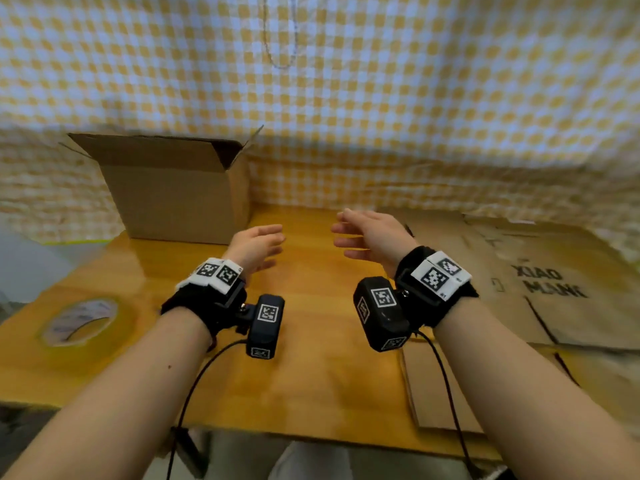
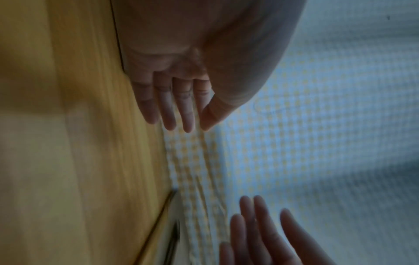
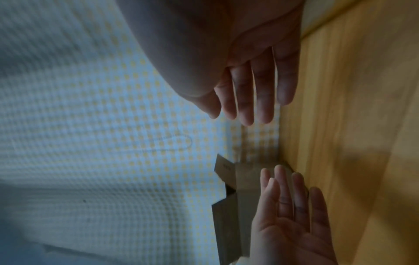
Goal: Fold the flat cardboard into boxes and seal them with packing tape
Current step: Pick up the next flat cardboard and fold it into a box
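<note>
Hovering: left hand (image 1: 258, 245) & right hand (image 1: 369, 233) are held apart, fingers straight, empty. Next flat cardboard (image 1: 540, 292) is best gripped by opp. edges.

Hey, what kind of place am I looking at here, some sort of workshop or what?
Probably a makeshift packing station: a wooden table against a checkered cloth backdrop, with an open cardboard box, flat cardboard sheets and a tape roll.

Box (image 1: 173, 192) rear left on table (image 1: 311, 375); tape roll (image 1: 81, 322) front left; flat cardboard (image 1: 519, 299) right.
</note>
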